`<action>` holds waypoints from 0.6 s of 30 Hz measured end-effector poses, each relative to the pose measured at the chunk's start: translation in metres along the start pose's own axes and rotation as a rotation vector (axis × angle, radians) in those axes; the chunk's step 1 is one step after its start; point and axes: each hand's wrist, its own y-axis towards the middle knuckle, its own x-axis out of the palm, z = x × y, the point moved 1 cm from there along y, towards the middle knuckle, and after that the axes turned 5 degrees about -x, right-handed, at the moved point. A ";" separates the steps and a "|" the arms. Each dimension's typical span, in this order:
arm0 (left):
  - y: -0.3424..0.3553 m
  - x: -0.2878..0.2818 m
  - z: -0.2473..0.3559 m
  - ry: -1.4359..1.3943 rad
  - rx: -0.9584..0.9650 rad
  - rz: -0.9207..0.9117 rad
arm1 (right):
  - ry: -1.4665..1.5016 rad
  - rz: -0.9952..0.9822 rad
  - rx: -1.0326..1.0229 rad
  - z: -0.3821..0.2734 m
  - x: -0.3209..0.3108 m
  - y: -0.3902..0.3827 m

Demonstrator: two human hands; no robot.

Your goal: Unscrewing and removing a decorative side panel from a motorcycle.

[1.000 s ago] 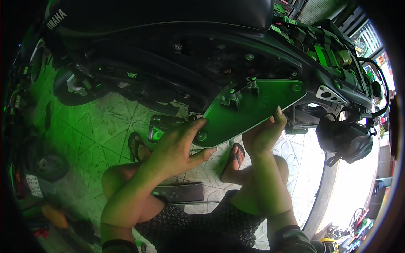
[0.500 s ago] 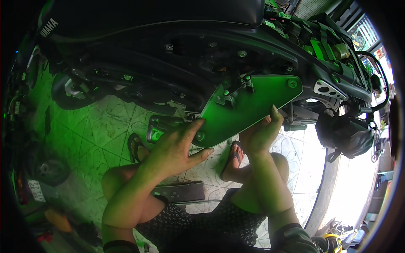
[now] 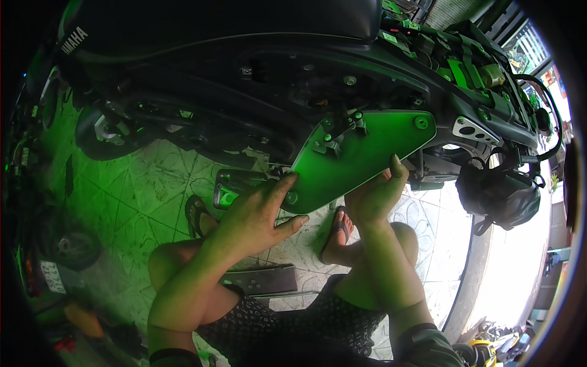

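Note:
A dark side panel, green-lit on its inner face, is tilted in front of the motorcycle's open flank. Mounting tabs and studs show on that face, along with round mounts near its corners. My left hand holds the panel's near left corner, index finger along its edge and thumb spread below. At the near right edge, my right hand grips it with the thumb up at the rim and the other fingers mostly hidden underneath. The panel's far edge is close to the motorcycle body; whether they touch I cannot tell.
Wiring and parts lie exposed at the motorcycle's right end. A black bag hangs there. On the tiled floor, a flat dark plate lies between my legs. Another vehicle's wheel stands at the left.
The panel's right end has shifted very slightly left, with both hands keeping almost the same hold.

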 end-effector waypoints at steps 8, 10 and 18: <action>0.000 -0.001 0.003 0.001 -0.013 0.004 | 0.007 0.018 0.005 0.000 0.001 0.000; 0.000 -0.002 0.002 -0.031 -0.045 -0.011 | 0.004 0.038 0.007 -0.001 0.003 -0.001; -0.003 -0.007 0.000 -0.020 0.073 0.159 | -0.036 0.093 -0.013 -0.001 0.010 -0.001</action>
